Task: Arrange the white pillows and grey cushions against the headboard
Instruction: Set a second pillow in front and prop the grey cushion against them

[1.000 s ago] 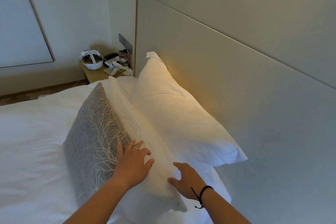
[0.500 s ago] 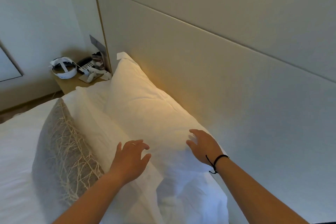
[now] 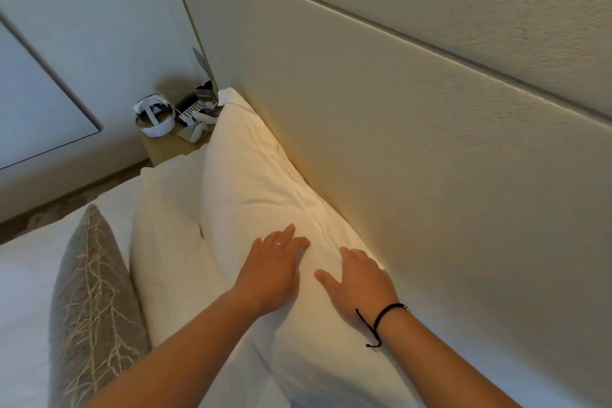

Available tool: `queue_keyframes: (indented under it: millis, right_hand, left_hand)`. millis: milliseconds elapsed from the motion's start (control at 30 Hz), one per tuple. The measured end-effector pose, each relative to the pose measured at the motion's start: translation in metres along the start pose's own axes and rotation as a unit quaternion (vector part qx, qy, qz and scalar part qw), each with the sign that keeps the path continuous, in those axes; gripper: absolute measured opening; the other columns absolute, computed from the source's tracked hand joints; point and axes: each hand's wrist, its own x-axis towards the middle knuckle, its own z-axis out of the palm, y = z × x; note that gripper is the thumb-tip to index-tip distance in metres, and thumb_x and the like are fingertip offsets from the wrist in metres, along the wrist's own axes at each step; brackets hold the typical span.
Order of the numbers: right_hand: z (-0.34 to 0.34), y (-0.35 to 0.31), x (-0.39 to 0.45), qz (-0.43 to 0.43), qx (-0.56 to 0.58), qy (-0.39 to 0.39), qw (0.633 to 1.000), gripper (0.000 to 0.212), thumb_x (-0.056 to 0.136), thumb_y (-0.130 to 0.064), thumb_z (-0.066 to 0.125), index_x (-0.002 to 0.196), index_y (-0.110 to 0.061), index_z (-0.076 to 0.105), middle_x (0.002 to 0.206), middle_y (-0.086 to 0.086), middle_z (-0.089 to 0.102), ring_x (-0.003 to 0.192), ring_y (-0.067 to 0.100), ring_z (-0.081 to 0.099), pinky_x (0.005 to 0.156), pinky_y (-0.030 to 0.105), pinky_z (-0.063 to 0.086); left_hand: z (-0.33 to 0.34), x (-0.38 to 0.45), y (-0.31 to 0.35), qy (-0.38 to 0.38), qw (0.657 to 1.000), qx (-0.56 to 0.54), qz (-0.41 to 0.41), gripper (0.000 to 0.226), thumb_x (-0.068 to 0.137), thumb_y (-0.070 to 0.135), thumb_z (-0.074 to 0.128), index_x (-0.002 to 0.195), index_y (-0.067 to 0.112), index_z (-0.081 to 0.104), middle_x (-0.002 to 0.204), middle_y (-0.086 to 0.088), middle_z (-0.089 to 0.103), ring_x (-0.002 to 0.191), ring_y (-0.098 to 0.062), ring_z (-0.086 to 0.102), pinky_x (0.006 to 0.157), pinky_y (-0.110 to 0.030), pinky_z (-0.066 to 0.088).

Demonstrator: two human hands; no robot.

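- Far left, your grey cushion (image 3: 89, 301) with the pale branch pattern stands on edge on the white bedding (image 3: 23, 291), leaning against the front white pillow (image 3: 172, 262). It looks placed, though its lower end runs out of view.
- That front white pillow stands upright between the cushion and the back white pillow (image 3: 251, 182), touching both. It seems settled and needs little more.
- Behind it, a bedside table (image 3: 165, 146) carries a white headset and some small items; none of that belongs to your job.
- Your left hand (image 3: 275, 272) lies flat on the back pillow, fingers spread and mostly straight, pressing the fabric without pinching it.
- Your right hand (image 3: 361, 281) rests just beside it on the same pillow, fingers also spread, palm down.
- The back pillow leans along the headboard (image 3: 414, 159), touching it along its length. You appear to be smoothing it home.
- One row looks nearly done on this side; whether more pillows or cushions wait elsewhere on the bed, you cannot tell from here.
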Motion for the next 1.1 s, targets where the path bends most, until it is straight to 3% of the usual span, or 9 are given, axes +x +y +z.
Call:
queue_keyframes:
  millis: [167,333,500,567,633,733,833,900,1100]
  right_hand:
    - [0.001,-0.014,0.026,0.021,-0.014,-0.020,0.999,0.079,0.080,-0.080,0.031,0.138,-0.028,0.037,0.139,-0.005,0.048,0.127,0.021,0.044,0.100,0.050,0.035]
    - [0.004,-0.018,0.031,0.047,-0.022,-0.019,0.998,0.089,0.073,-0.087,0.028,0.141,-0.031,0.034,0.141,-0.008,0.047,0.129,0.020,0.043,0.101,0.053,0.030]
    - [0.004,-0.016,0.019,0.045,-0.054,0.002,0.998,0.098,0.068,-0.090,0.021,0.144,-0.029,0.028,0.143,-0.010,0.045,0.133,0.018,0.038,0.110,0.054,0.013]
    - [0.005,-0.016,0.015,0.048,-0.065,-0.004,0.997,0.103,0.068,-0.091,0.020,0.147,-0.024,0.026,0.144,-0.006,0.043,0.132,0.020,0.039,0.111,0.050,0.018]
    - [0.008,-0.016,0.012,0.054,-0.074,-0.011,0.996,0.107,0.067,-0.093,0.020,0.145,-0.021,0.029,0.139,-0.003,0.045,0.126,0.021,0.043,0.105,0.043,0.031]
    - [0.012,-0.018,0.009,0.057,-0.078,0.006,0.995,0.088,0.069,-0.090,0.025,0.121,-0.024,0.050,0.111,-0.005,0.049,0.107,0.018,0.048,0.090,0.037,0.039]
    - [0.017,-0.021,0.008,0.032,-0.058,0.018,0.998,0.051,0.087,-0.069,0.038,0.105,-0.024,0.054,0.104,-0.007,0.051,0.099,0.017,0.050,0.087,0.034,0.038]
    - [0.017,-0.024,0.008,0.006,-0.039,0.017,0.999,0.029,0.096,-0.050,0.040,0.100,-0.025,0.054,0.105,-0.006,0.054,0.097,0.017,0.052,0.085,0.030,0.035]
    - [-0.008,-0.051,-0.006,-0.046,-0.008,0.100,0.994,0.026,0.098,-0.043,0.039,0.078,-0.029,0.034,0.079,-0.010,0.039,0.072,0.015,0.036,0.067,0.027,0.025]
  left_hand:
    - [-0.011,0.036,-0.024,-0.015,0.995,0.099,0.023,0.048,0.101,0.030,0.044,0.143,0.038,0.025,0.165,-0.003,0.012,0.149,-0.034,0.016,0.120,-0.056,0.012]
    - [-0.036,0.078,-0.046,-0.027,0.970,0.230,0.077,0.064,0.099,0.045,0.045,0.153,0.032,0.013,0.166,-0.003,0.004,0.151,-0.033,0.008,0.120,-0.058,0.008]
    - [-0.054,0.126,-0.055,-0.067,0.946,0.313,0.060,0.068,0.102,0.031,0.046,0.156,0.029,0.006,0.166,-0.004,-0.003,0.151,-0.030,-0.006,0.121,-0.056,0.003]
    - [-0.054,0.141,-0.058,-0.072,0.947,0.311,0.037,0.058,0.102,0.032,0.045,0.154,0.025,0.020,0.165,-0.006,0.012,0.151,-0.030,0.001,0.120,-0.056,0.002]
    - [-0.052,0.148,-0.058,-0.076,0.942,0.325,0.024,0.042,0.102,0.033,0.044,0.142,0.022,0.044,0.150,-0.007,0.042,0.145,-0.030,0.026,0.120,-0.054,0.007]
    - [-0.056,0.148,-0.065,-0.093,0.929,0.355,0.042,0.028,0.098,0.036,0.047,0.115,0.023,0.064,0.115,0.002,0.066,0.113,-0.024,0.057,0.114,-0.044,0.021]
    - [-0.070,0.141,-0.080,-0.092,0.949,0.300,0.038,0.026,0.099,0.026,0.046,0.102,0.015,0.069,0.095,0.000,0.066,0.093,-0.022,0.059,0.092,-0.036,0.031]
    - [-0.082,0.135,-0.089,-0.062,0.929,0.358,0.075,0.020,0.096,0.016,0.048,0.095,0.015,0.067,0.079,0.002,0.055,0.077,-0.020,0.054,0.076,-0.032,0.029]
    - [-0.127,0.112,-0.119,0.001,0.921,0.381,0.085,0.011,0.098,0.023,0.050,0.098,0.024,0.061,0.080,0.007,0.057,0.077,-0.016,0.061,0.070,-0.029,0.033]
